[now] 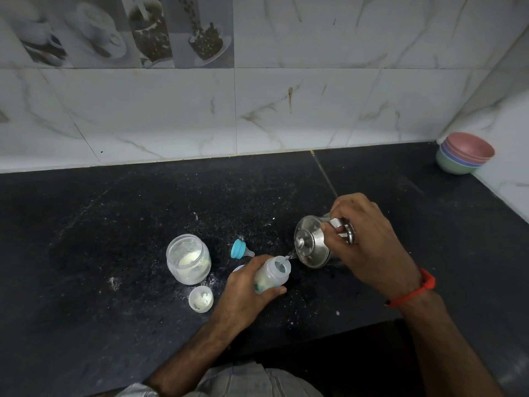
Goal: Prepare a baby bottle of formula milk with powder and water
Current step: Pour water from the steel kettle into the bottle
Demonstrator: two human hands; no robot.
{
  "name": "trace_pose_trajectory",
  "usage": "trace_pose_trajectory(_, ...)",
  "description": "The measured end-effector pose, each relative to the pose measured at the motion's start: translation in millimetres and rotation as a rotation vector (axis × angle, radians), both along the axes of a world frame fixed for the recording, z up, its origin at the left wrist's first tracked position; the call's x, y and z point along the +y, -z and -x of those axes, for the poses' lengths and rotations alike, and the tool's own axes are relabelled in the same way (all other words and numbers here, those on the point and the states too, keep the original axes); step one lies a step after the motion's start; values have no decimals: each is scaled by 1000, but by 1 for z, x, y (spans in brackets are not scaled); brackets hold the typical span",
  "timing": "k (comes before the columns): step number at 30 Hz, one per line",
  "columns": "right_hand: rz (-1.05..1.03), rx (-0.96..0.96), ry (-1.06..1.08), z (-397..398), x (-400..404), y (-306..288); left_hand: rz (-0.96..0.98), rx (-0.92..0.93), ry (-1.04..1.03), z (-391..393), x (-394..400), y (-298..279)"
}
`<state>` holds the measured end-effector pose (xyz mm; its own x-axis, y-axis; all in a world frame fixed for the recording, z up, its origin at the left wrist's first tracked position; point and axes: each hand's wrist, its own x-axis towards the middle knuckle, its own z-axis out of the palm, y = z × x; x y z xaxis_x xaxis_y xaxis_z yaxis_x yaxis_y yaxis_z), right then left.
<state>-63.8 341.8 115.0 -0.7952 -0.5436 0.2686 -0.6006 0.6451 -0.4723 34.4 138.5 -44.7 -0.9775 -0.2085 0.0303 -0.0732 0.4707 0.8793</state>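
Note:
My left hand [246, 287] grips a clear baby bottle [276, 272], tilted with its open mouth toward the right. A steel kettle [312, 245] with a lid is tipped to the left, my right hand [369, 239] gripping its handle. A thin stream of water runs from the spout into the bottle's mouth. Powder shows at the bottom of the bottle. The blue ring with its teat [240, 249] lies on the black counter [114, 224] just left of the bottle. The open powder jar [188, 259] stands further left, with its lid [201, 298] in front of it.
Spilled powder speckles the counter around the jar and bottle. A stack of coloured bowls [463, 153] sits in the far right corner against the tiled wall. The counter's front edge runs just below my forearms.

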Motion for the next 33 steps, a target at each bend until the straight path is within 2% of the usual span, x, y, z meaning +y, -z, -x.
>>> trace_pose_trajectory(9,19,7,7,1,0,6,-1,3,-22,-3,1,-2)
trace_pose_trajectory(18,248,-132,46,3,9,34,-24,28,-47,-7,4,-15)
trace_pose_trajectory(28,782,-739,239,-5,19,76,-131,46,-108,-9,4,-14)
trace_pose_trajectory(33,989,-857,363,2,22,106,-173,55,-156,-11,3,-21)
